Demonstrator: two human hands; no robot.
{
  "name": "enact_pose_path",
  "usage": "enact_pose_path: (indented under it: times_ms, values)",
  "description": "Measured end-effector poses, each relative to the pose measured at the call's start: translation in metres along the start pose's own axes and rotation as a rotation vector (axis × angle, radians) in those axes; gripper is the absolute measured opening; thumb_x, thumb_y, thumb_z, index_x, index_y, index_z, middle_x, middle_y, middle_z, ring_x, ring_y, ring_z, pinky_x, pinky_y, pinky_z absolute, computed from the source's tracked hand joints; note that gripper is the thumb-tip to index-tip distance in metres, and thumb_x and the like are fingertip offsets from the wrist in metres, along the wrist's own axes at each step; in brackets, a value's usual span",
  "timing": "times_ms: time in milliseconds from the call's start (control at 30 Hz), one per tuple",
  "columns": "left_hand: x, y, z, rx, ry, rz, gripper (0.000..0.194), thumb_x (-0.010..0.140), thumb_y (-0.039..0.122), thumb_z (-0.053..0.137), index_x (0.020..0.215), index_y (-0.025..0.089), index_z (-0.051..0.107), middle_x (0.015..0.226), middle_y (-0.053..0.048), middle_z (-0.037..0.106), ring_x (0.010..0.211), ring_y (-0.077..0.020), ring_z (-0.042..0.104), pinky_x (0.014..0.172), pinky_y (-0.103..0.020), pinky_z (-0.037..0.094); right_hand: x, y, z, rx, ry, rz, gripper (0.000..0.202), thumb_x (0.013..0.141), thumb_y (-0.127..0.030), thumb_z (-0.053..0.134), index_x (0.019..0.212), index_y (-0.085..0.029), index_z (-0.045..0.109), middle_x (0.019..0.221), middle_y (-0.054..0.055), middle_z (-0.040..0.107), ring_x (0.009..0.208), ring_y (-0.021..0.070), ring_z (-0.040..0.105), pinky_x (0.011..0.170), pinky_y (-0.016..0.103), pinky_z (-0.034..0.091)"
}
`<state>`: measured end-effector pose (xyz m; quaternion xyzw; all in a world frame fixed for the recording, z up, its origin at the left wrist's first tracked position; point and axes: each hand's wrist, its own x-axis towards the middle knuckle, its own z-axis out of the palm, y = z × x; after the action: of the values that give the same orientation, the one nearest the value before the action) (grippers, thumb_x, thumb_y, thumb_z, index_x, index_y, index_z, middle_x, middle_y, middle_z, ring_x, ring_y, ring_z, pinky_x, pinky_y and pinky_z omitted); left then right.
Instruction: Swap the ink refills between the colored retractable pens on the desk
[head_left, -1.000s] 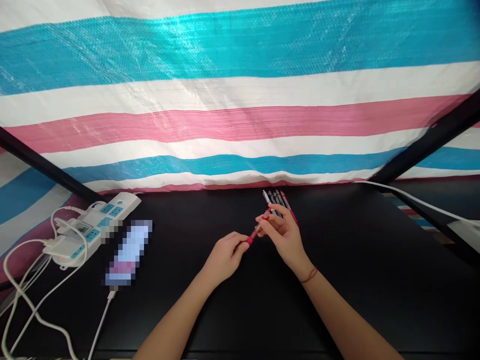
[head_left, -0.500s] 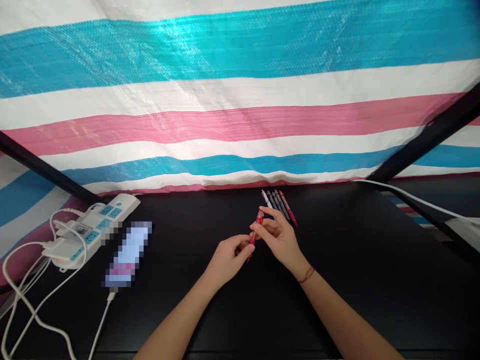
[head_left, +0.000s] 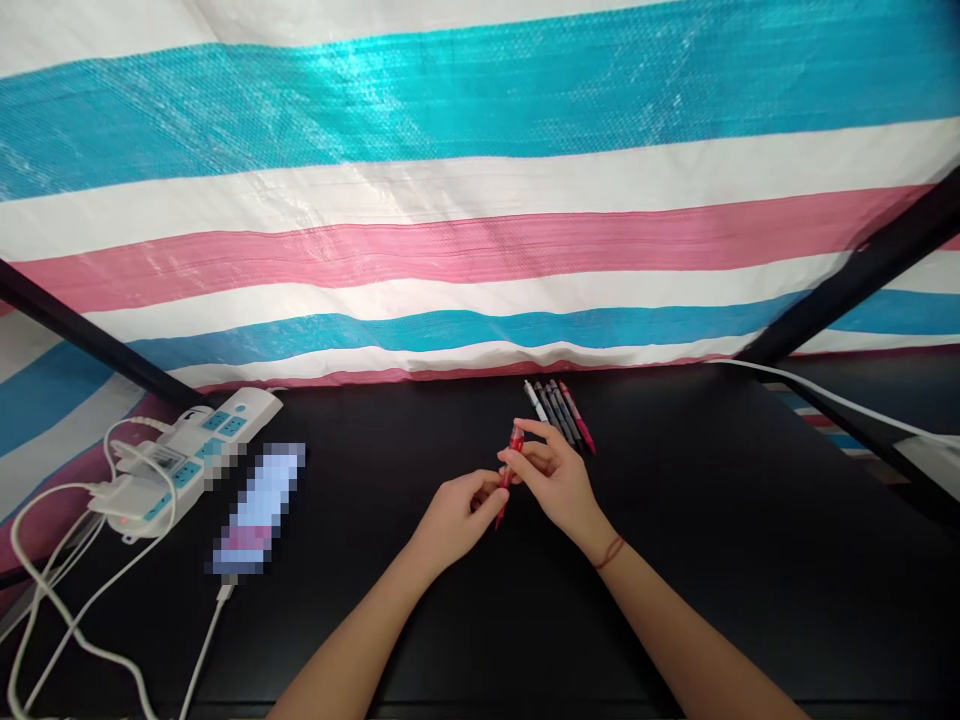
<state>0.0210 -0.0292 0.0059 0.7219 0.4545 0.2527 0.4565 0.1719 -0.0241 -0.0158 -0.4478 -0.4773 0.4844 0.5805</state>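
A red pen (head_left: 516, 441) with a clear section is held tilted above the black table (head_left: 360, 430), its tip pointing down toward me. My left hand (head_left: 463, 515) pinches its lower part between thumb and fingers. Around the upper part are the thumb and fingers of my right hand (head_left: 555, 474), with the index fingertip at the pen's top end. Just beyond my right hand lies a row of several pens: a white one (head_left: 535, 401), dark ones (head_left: 555, 412) and a red one (head_left: 577, 416) at the right.
On the left lie a white power strip (head_left: 251, 408) with plugs and cables, and a blurred-out phone (head_left: 262, 505) on a white cable (head_left: 201, 645). A striped sheet (head_left: 480, 245) hangs behind the table between black bars (head_left: 855, 270). Another white cable (head_left: 817, 384) runs at the right.
The upper end of the held red pen and my right hand's fingers have shifted slightly left and down. My left hand stays nearly where it was, still gripping the pen.
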Motion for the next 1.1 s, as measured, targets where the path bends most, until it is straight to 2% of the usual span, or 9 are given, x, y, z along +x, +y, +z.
enact_pose_path:
  times_ms: [67,233,433,667,833,1000,1100]
  values:
    - [0.0002,-0.0004,0.0,-0.007,-0.007,0.005,0.02,0.086,0.028,0.047,0.087,0.017,0.064,0.065,0.002,0.059,0.059,-0.0114,0.051,0.06,-0.022,0.041,-0.0004,0.0015,0.0009,-0.007,0.027,-0.001,0.041,0.074,-0.035,0.069,0.109,-0.021,0.055,0.069,0.0,0.068,0.061,0.0172,0.066,0.059,0.032,0.056]
    - [0.0005,-0.001,-0.0003,0.016,-0.01,0.006,0.02,0.086,0.028,0.047,0.086,0.018,0.064,0.066,0.002,0.06,0.06,-0.0121,0.053,0.062,-0.023,0.043,-0.0004,0.0041,0.0016,-0.022,0.019,0.014,0.053,0.075,-0.037,0.068,0.122,-0.022,0.049,0.072,0.0,0.068,0.066,0.0183,0.067,0.062,0.034,0.057]
    - [0.0014,-0.0029,0.0008,0.03,-0.005,0.027,0.02,0.086,0.028,0.047,0.084,0.018,0.064,0.068,0.001,0.062,0.061,-0.0123,0.054,0.062,-0.023,0.044,0.0,0.0045,0.0003,-0.038,0.035,-0.012,0.04,0.074,-0.038,0.068,0.108,-0.022,0.056,0.069,0.0,0.067,0.06,0.0179,0.066,0.055,0.032,0.056]
    - [0.0016,-0.0017,0.0004,0.028,-0.01,0.014,0.019,0.085,0.028,0.048,0.084,0.018,0.064,0.067,0.001,0.062,0.061,-0.0123,0.054,0.062,-0.023,0.044,0.0001,0.0058,-0.0009,-0.043,0.001,-0.002,0.044,0.075,-0.037,0.067,0.114,-0.023,0.053,0.07,0.0,0.066,0.063,0.0179,0.067,0.057,0.031,0.055]
    - [0.0016,-0.0028,0.0003,0.03,-0.027,0.022,0.021,0.086,0.03,0.047,0.086,0.018,0.064,0.068,0.001,0.062,0.061,-0.0122,0.054,0.062,-0.023,0.044,0.001,0.0054,-0.0031,-0.045,-0.015,-0.004,0.038,0.075,-0.036,0.067,0.108,-0.023,0.054,0.07,-0.001,0.066,0.063,0.0182,0.067,0.055,0.03,0.054]
    - [0.0027,-0.0043,-0.0006,0.071,-0.023,0.009,0.025,0.087,0.033,0.045,0.088,0.017,0.065,0.066,0.001,0.06,0.06,-0.0126,0.051,0.061,-0.023,0.043,0.0009,0.0047,-0.0034,-0.064,-0.032,-0.009,0.046,0.077,-0.036,0.065,0.118,-0.024,0.049,0.069,-0.002,0.065,0.063,0.0175,0.067,0.058,0.03,0.054]
    - [0.0024,-0.0042,-0.0007,0.078,-0.026,0.015,0.024,0.087,0.033,0.045,0.086,0.018,0.064,0.066,0.001,0.059,0.06,-0.0124,0.051,0.06,-0.023,0.042,0.0007,0.0048,-0.0043,-0.069,-0.041,-0.013,0.041,0.077,-0.037,0.065,0.113,-0.023,0.052,0.069,-0.001,0.065,0.064,0.0182,0.067,0.056,0.031,0.054]
